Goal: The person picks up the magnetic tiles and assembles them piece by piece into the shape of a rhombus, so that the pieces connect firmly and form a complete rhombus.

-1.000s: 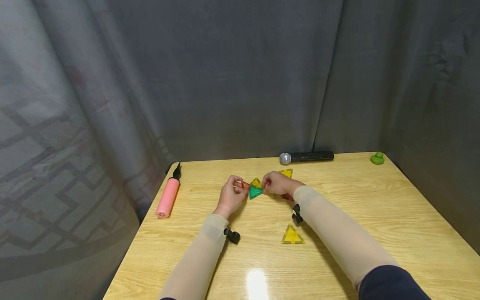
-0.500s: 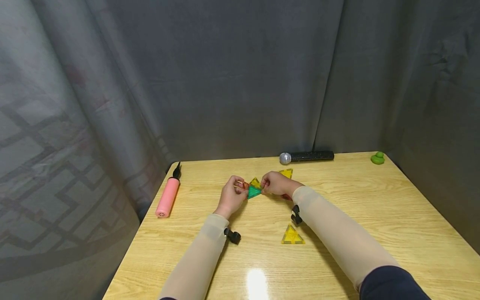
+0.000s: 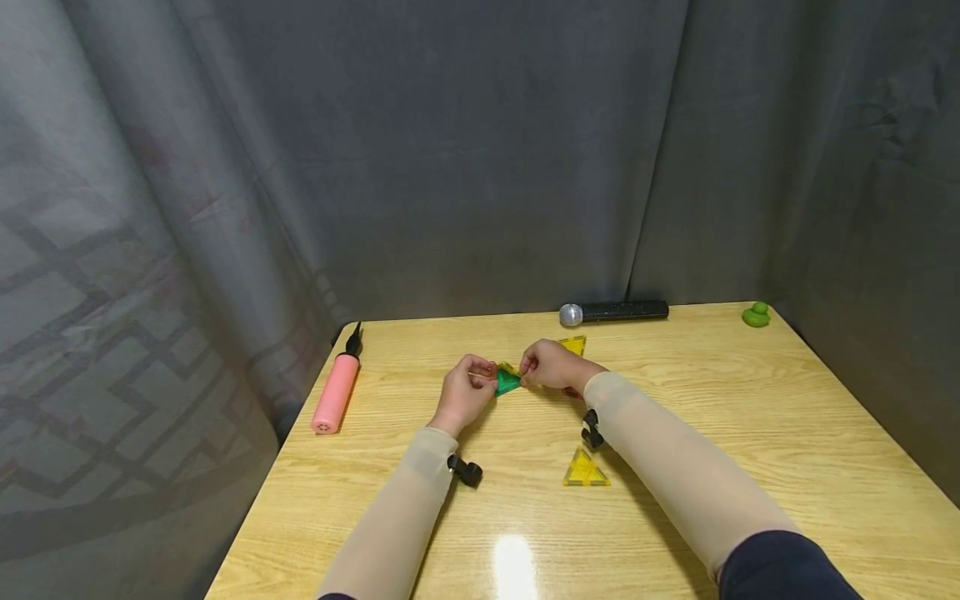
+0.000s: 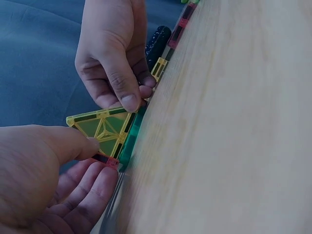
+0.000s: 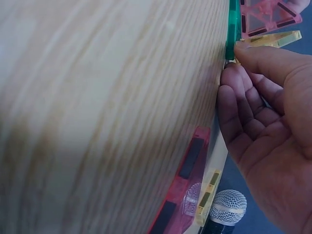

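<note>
A green triangular magnetic tile (image 3: 507, 382) lies on the table between the two hands. Joined at its edges, a red triangular tile (image 5: 265, 17) and a yellow triangular tile (image 4: 103, 132) stand tilted up from it. My left hand (image 3: 461, 393) grips the raised pair from the left, thumb on the yellow face and fingers behind the red tile. From the other side, my right hand (image 3: 557, 367) pinches the yellow tile's lower corner, with the thumb tip right at the green tile's end. In the head view, the left fingers mostly hide the red tile.
Nearer the front lies a loose yellow triangular tile (image 3: 586, 471). Behind the right hand are another yellow tile (image 3: 575, 345) and a red tile (image 5: 178, 195). A microphone (image 3: 615, 312), a green stacked toy (image 3: 756, 315) and a pink hand pump (image 3: 337, 393) lie near the table's edges.
The red and yellow tiles have tipped further up and inward over the green one. Both hands have shifted slightly, and the green tile has slid a little left.
</note>
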Action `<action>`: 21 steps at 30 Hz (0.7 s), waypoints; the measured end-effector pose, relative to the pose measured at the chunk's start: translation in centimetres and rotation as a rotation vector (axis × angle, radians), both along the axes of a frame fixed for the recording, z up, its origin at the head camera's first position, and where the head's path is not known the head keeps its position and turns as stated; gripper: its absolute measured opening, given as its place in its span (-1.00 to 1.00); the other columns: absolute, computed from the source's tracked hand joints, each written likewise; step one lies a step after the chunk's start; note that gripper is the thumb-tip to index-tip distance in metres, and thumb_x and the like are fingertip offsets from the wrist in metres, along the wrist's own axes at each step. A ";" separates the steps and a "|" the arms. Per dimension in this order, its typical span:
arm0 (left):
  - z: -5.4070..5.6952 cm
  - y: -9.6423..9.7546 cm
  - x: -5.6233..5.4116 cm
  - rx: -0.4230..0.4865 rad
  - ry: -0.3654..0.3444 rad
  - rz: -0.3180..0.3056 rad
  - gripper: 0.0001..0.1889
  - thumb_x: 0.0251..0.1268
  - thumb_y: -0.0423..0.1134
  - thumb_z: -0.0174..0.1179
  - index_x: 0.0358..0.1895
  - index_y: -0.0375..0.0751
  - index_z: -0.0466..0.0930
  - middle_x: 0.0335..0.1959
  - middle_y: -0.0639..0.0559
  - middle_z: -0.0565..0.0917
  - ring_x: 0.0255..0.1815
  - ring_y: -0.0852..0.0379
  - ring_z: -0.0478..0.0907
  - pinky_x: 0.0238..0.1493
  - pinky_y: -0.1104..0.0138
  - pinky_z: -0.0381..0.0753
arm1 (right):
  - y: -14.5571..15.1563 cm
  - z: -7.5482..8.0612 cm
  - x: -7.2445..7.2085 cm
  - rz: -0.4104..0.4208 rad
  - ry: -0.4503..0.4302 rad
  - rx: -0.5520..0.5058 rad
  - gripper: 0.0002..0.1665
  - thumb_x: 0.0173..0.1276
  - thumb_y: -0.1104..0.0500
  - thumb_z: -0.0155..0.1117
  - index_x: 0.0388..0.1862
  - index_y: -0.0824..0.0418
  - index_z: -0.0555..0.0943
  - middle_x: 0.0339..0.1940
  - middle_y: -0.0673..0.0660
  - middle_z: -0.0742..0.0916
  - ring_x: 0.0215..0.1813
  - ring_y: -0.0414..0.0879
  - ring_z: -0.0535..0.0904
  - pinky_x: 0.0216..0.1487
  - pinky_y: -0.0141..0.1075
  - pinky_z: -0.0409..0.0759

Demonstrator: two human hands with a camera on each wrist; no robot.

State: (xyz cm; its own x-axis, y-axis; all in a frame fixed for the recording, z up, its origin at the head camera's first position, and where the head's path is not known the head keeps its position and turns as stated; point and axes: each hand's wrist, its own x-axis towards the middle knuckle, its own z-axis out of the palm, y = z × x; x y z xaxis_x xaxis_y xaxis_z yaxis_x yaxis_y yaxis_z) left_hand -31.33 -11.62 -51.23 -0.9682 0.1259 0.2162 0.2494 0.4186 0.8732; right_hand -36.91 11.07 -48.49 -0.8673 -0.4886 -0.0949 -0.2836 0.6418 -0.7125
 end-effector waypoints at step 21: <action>-0.1 0.2 -0.1 -0.053 0.010 -0.038 -0.73 0.34 -0.46 0.41 0.03 -0.19 0.63 -0.07 -0.04 0.69 -0.17 0.12 0.73 -0.15 0.30 0.75 | 0.1 -0.2 -0.2 -0.011 0.004 0.000 -0.93 0.35 0.25 0.53 -0.26 0.17 0.76 -0.37 0.05 0.74 -0.43 -0.13 0.56 -0.32 -0.29 0.60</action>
State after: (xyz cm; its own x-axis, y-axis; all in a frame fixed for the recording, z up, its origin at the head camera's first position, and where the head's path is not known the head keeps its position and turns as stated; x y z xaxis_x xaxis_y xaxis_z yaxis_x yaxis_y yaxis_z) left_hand -31.47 -11.42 -51.31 -0.9603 0.1742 0.2177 0.2745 0.4540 0.8477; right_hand -37.12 11.15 -48.69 -0.8730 -0.4791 -0.0915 -0.2796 0.6452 -0.7110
